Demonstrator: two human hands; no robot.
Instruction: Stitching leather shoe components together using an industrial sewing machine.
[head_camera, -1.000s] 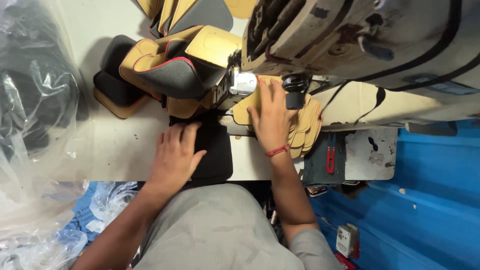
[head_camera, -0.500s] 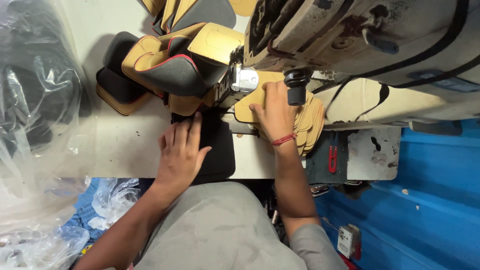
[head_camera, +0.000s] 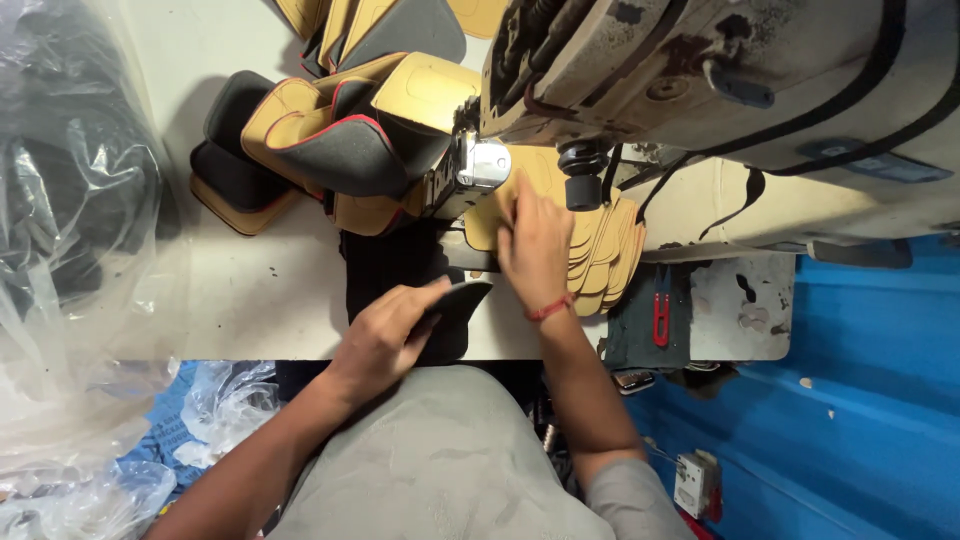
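Left hand (head_camera: 385, 335): fingers pinched on the lifted edge of a flat black fabric panel (head_camera: 400, 275), lower centre.
Right hand (head_camera: 535, 245): fingers spread flat, pressing stacked tan leatherette pieces (head_camera: 600, 250), centre, beneath grimy cream sewing machine (head_camera: 720, 70).

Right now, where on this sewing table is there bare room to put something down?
Bare top lies between the plastic bags and the black piece under the left hand. Crowded: the tan stack by the right hand, and the sewn covers.
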